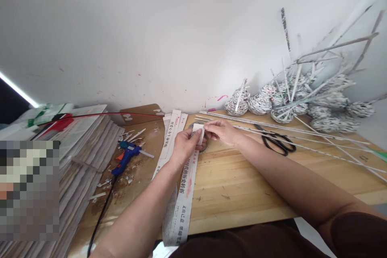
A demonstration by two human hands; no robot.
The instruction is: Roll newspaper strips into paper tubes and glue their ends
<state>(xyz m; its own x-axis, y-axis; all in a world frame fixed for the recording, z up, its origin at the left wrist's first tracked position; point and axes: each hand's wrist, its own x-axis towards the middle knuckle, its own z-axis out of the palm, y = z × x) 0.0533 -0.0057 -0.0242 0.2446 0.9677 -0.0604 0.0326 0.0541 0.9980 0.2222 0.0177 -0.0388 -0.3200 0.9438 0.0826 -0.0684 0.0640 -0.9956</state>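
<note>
My left hand (188,144) is closed on the upper end of a long printed newspaper strip (186,195), which hangs down over the table's front edge. The strip's white end (198,130) sticks up between thumb and fingers. Just to the right, my right hand (220,131) pinches at the corner of that white end with thumb and forefinger. A grey round object (203,145) shows partly behind the left fingers; what it is cannot be made out. More newspaper strips (171,135) lie to the left of my left hand.
A blue glue gun (125,161) with a black cord lies on stained board among paper scraps. Stacked newspapers (81,165) stand far left. Black scissors (276,142) and thin paper rods (320,151) lie right. Woven paper shapes (260,100) line the wall.
</note>
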